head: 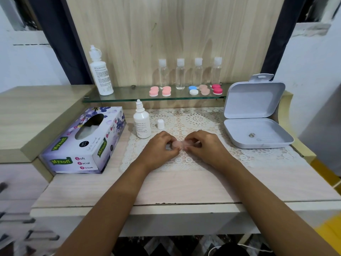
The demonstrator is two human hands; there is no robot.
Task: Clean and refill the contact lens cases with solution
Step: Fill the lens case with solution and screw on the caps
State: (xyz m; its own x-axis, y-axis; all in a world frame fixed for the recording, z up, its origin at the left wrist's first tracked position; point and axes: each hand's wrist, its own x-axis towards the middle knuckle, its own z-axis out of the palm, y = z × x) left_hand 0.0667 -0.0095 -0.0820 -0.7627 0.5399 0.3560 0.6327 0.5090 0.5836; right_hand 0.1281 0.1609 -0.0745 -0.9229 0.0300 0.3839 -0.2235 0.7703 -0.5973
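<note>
I had both hands mid-desk: left hand (160,147) and right hand (205,145) each pinched one end of pink case (178,144), low over lace mat (193,117). I judged this was to twist lids while mat caught drips. Dropper bottle (142,124) stood uncapped just behind left hand, cap (160,124) beside it, ready for refill. Tissue box (83,143) near left, for wiping. Grey box (254,115) open at right. Spare cases (160,91) lined glass shelf (129,98). Desk (184,187) pale wood; white walls beyond.
</note>
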